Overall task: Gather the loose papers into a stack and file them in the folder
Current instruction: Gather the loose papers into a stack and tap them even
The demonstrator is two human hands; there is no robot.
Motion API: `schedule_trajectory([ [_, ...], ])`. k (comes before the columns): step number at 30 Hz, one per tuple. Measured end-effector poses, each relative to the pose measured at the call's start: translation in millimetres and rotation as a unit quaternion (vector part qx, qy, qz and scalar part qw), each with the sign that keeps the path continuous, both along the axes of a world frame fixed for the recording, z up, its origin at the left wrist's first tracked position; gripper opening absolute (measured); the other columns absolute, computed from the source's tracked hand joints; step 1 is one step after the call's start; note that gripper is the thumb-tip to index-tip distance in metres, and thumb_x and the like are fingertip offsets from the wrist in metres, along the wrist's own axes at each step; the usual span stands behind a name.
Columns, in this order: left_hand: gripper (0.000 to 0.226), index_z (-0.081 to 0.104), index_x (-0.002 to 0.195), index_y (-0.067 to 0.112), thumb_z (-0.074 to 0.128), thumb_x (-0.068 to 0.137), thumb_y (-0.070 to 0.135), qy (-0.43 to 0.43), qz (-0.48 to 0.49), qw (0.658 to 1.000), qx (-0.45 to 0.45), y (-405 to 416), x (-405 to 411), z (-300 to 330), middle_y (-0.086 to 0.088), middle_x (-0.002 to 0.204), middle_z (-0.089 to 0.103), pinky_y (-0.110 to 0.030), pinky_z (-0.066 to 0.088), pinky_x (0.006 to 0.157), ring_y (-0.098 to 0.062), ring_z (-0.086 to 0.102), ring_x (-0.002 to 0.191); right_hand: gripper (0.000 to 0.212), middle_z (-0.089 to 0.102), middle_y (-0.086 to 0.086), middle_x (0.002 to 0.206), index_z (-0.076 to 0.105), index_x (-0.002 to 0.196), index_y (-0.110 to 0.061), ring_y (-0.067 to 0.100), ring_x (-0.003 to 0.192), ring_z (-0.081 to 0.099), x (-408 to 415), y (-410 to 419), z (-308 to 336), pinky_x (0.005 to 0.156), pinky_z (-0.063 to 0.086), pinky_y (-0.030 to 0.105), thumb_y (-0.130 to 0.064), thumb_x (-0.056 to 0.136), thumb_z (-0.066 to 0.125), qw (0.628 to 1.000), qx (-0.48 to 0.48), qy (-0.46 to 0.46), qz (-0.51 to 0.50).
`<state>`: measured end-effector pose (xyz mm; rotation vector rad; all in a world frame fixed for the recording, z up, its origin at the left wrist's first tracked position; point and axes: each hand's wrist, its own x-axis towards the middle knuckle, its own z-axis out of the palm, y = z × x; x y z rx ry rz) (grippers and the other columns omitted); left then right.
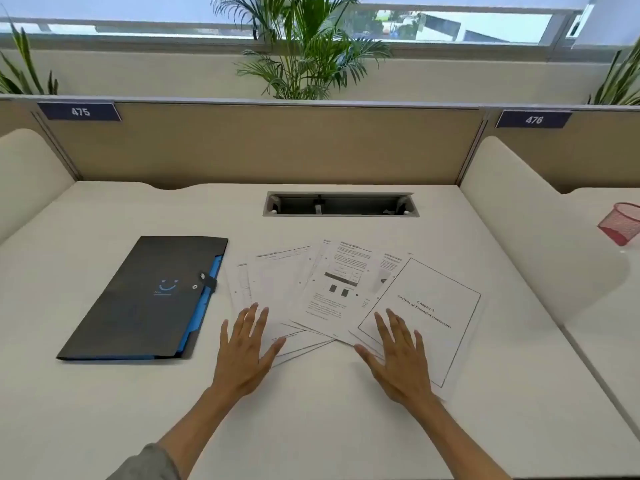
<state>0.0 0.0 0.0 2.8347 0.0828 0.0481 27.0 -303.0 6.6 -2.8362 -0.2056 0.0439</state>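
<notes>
Several loose printed papers (332, 292) lie fanned out across the middle of the white desk (311, 417). The rightmost sheet (433, 317) is a title page with a framed border. A dark grey folder (145, 299) with blue inner pockets and a snap strap lies closed to the left of the papers. My left hand (244, 351) is flat with fingers spread over the near left edge of the fan. My right hand (398, 355) is spread over the near corner of the title page. Neither hand grips anything.
A grey cable slot (341, 204) is sunk into the desk behind the papers. Beige partition panels (263, 147) close the back, and white dividers (512, 216) stand at both sides. A red mesh cup (621, 223) sits on the neighbouring desk at right.
</notes>
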Motion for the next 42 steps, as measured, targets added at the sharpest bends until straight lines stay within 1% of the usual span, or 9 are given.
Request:
schedule_trajectory([
  [5, 0.092, 0.007, 0.154, 0.027, -0.004, 0.079, 0.079, -0.001, 0.004, 1.0, 0.017, -2, -12, -12, 0.003, 0.163, 0.002, -0.043, -0.01, 0.117, -0.016, 0.001, 0.151, 0.081, 0.007, -0.005, 0.164, 0.012, 0.154, -0.032, 0.014, 0.151, 0.005, -6, -3, -12, 0.122, 0.004, 0.044, -0.076, 0.087, 0.021, 1.0, -0.001, -0.005, -0.001],
  [13, 0.081, 0.008, 0.154, 0.028, 0.009, 0.086, 0.072, 0.022, 0.007, 1.0, 0.015, -7, -20, -29, 0.005, 0.164, 0.002, -0.043, -0.004, 0.12, -0.013, -0.002, 0.15, 0.09, 0.004, -0.007, 0.164, 0.011, 0.154, -0.032, 0.012, 0.151, 0.002, -12, -2, -22, 0.122, 0.004, 0.042, -0.08, 0.078, 0.003, 1.0, -0.005, 0.012, 0.001],
  [18, 0.079, 0.022, 0.153, 0.021, 0.021, 0.088, 0.068, -0.019, 0.02, 1.0, 0.005, -14, -12, -22, -0.003, 0.161, 0.02, -0.047, 0.003, 0.12, -0.02, 0.014, 0.149, 0.089, 0.008, -0.006, 0.164, 0.013, 0.154, -0.031, 0.012, 0.151, 0.005, -10, -2, -19, 0.122, 0.005, 0.042, -0.079, 0.08, 0.005, 1.0, -0.003, 0.008, -0.008],
  [23, 0.075, 0.04, 0.144, 0.015, 0.028, 0.089, 0.065, -0.034, -0.007, 0.999, 0.02, -34, 7, -7, -0.008, 0.153, 0.039, -0.049, 0.013, 0.119, -0.024, 0.031, 0.144, 0.086, 0.016, -0.008, 0.162, 0.02, 0.152, -0.03, 0.012, 0.15, 0.011, -6, -12, -14, 0.122, 0.009, 0.041, -0.079, 0.082, 0.014, 0.995, 0.066, -0.004, -0.077],
  [26, 0.076, 0.046, 0.139, 0.014, 0.022, 0.09, 0.067, -0.037, -0.031, 0.999, 0.018, -50, 19, -2, -0.007, 0.146, 0.047, -0.047, 0.016, 0.118, -0.023, 0.038, 0.139, 0.082, 0.024, -0.004, 0.16, 0.027, 0.15, -0.026, 0.015, 0.148, 0.018, -4, -23, -13, 0.121, 0.013, 0.042, -0.075, 0.084, 0.025, 0.989, 0.085, -0.014, -0.123],
  [29, 0.086, 0.043, 0.142, 0.014, 0.012, 0.086, 0.072, -0.034, -0.048, 0.998, -0.005, -67, 31, 1, -0.005, 0.147, 0.046, -0.041, 0.01, 0.119, -0.021, 0.037, 0.14, 0.072, 0.029, 0.0, 0.158, 0.032, 0.149, -0.023, 0.017, 0.147, 0.022, -3, -35, -13, 0.121, 0.015, 0.044, -0.063, 0.089, 0.043, 0.983, 0.08, -0.021, -0.164],
  [33, 0.099, 0.033, 0.148, 0.013, 0.004, 0.079, 0.077, -0.023, -0.062, 0.997, -0.044, -92, 45, 6, -0.005, 0.154, 0.036, -0.036, 0.005, 0.119, -0.021, 0.027, 0.145, 0.071, 0.028, 0.003, 0.159, 0.033, 0.148, -0.023, 0.019, 0.148, 0.02, -1, -46, -13, 0.121, 0.015, 0.045, -0.061, 0.089, 0.044, 0.98, 0.058, -0.019, -0.188],
  [39, 0.077, 0.021, 0.152, 0.013, 0.034, 0.092, 0.06, 0.048, -0.069, 0.993, -0.084, -123, 66, 11, -0.006, 0.158, 0.026, -0.036, 0.015, 0.119, -0.021, 0.019, 0.147, 0.084, 0.0, 0.006, 0.164, 0.013, 0.154, -0.027, 0.022, 0.151, -0.006, -4, -53, -16, 0.12, 0.006, 0.052, -0.071, 0.087, 0.036, 0.974, 0.039, 0.054, -0.215],
  [42, 0.08, 0.015, 0.152, 0.012, 0.044, 0.092, 0.055, 0.079, -0.074, 0.992, -0.062, -136, 76, 15, -0.007, 0.158, 0.024, -0.039, 0.022, 0.116, -0.024, 0.018, 0.146, 0.087, -0.006, 0.005, 0.164, 0.007, 0.154, -0.03, 0.021, 0.151, -0.01, -5, -52, -17, 0.12, 0.002, 0.052, -0.075, 0.085, 0.032, 0.978, 0.026, 0.07, -0.197],
])
